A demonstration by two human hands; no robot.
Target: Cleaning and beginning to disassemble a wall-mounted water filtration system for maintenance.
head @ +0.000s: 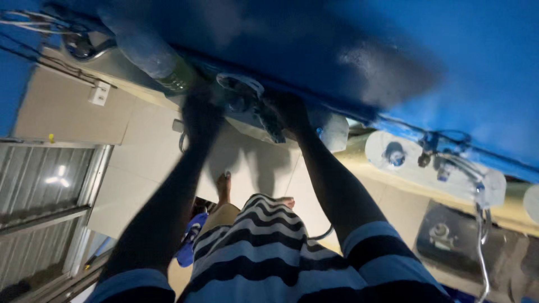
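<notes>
Both my hands are up at the round white fitting under the blue ledge, left hand beside it, right hand just past it, but my fingers are too dark and blurry to tell if they grip, so I think I must hold steady.

A blue painted wall fills the space ahead of me. Pale floor tiles lie below, and a corrugated metal shutter on my left catches a light's reflection.

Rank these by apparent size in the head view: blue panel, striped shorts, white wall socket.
1. blue panel
2. striped shorts, though nearness to the camera enlarges them
3. white wall socket
</notes>
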